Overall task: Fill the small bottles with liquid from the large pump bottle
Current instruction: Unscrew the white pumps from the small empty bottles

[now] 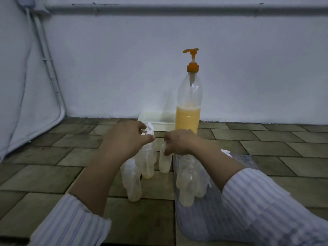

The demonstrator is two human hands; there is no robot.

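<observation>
a: right hand [179,142] grips a small bottle [165,161] on the tiled floor; left hand [126,137] pinches a white cap [150,132].

b: and the rest?

a: large pump bottle [189,103] behind stands half full. several small bottles [140,167] look barely filled; most filling apparently remains.

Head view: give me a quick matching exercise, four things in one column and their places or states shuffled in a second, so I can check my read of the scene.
Things:
1. tall clear pump bottle with orange pump head
2. shallow white plastic tray
3. small clear bottle under the right hand
4. cluster of small clear bottles on the striped cloth

Places or states:
A. lying on its side by the right forearm
B. upright, gripped at its top
C. roughly half full of orange liquid
D. against the wall, left of the pump bottle

Pairs: 1-C, 2-D, 3-B, 4-A
</observation>
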